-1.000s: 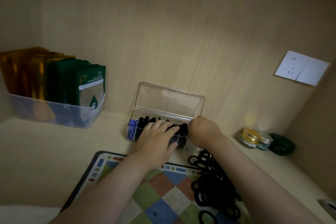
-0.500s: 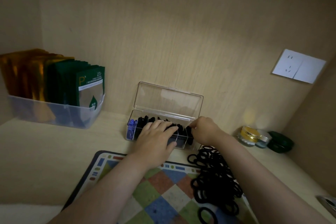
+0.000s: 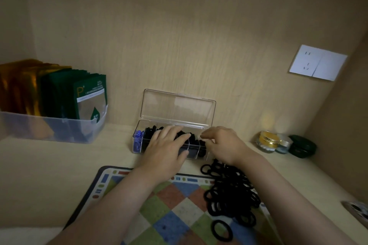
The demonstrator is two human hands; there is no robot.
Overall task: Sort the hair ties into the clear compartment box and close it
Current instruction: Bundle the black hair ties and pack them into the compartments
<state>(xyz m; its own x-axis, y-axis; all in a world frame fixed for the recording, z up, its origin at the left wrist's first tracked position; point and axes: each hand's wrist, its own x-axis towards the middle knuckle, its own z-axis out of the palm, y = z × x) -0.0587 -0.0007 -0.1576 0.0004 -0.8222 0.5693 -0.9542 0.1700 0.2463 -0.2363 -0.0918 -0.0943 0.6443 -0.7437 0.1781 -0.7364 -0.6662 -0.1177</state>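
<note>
Plenty left to do, so let's run it from the big picture down: your wooden desk [image 3: 59, 165] carries a chequered mat [image 3: 159, 203] at the front and a translucent bin [image 3: 59, 131] of gold and green sachets off to the left, neither of them in play. Against the back wall sits the clear compartment box [image 3: 141, 125], its lid [image 3: 177, 106] standing upright and wide open, so the closing step is not yet done. To the right on the mat lies the loose pile of black hair ties [image 3: 233, 191], a big tangled heap just in front of the box's right end, and by my reckoning it outweighs what is already inside. Your left hand [image 3: 167, 149] lies flat across the middle compartments, fingers straight and released, pressing down on the black ties packed there. Your right hand [image 3: 221, 145] is at the box's right end with its fingers curled in towards the thumb; whether they pinch a tie or nothing at all, I cannot tell from this angle. The blue ties [image 3: 137, 139] fill the leftmost compartment, neatly apart from the black ones. The rightmost section looks mostly clear through the wall, so there is room to fill. One stray tie [image 3: 222, 229] lies alone near the front of the mat. I'd call this under halfway: several handfuls to go, then the lid.
</note>
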